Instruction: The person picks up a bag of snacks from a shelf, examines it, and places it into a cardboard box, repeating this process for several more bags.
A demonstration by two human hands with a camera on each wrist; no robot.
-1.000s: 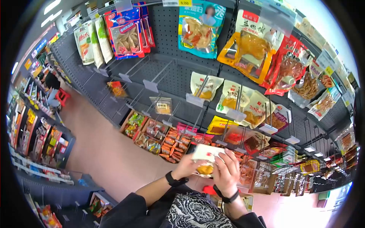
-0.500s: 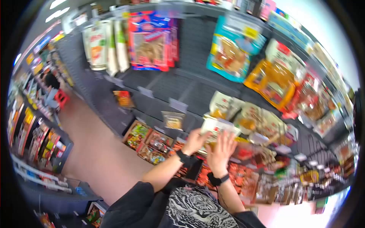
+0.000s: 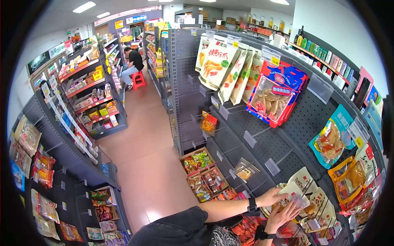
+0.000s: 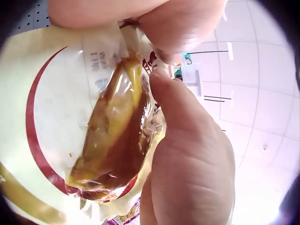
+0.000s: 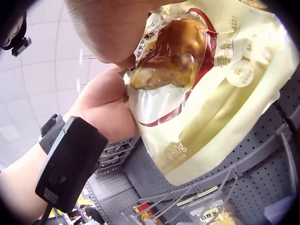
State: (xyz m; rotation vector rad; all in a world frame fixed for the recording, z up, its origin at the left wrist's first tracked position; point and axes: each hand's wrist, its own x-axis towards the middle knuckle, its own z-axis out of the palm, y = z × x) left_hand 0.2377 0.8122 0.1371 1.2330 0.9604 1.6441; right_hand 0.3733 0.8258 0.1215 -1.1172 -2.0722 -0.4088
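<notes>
Both hands hold a cream snack bag [image 3: 290,189] at the hanging bags low on the right-hand shelf. The left hand [image 3: 269,197] pinches the bag's near left edge. My right hand [image 3: 285,214] lies along its lower side, fingers stretched across the front beside a clear label holder. From below, the left wrist view shows the bag's back [image 4: 56,103], with a window onto brown, glossy food and the right thumb [image 4: 180,103] against its edge. A red curved band and "80g" show on the bag [image 5: 225,112] in the right wrist view.
Similar cream bags [image 3: 319,205] hang on hooks just right of the hands. Metal hooks with label holders [image 3: 272,167] stick out from the dark pegboard. Boxes of small packets [image 3: 197,162] stand below. Along the aisle [image 3: 152,172], a person [image 3: 133,65] sits on a red stool [image 3: 139,79].
The hands have moved the bag from in front of the body up and forward to the hanging bags. The head view has swung left, bringing more of the aisle into sight.
</notes>
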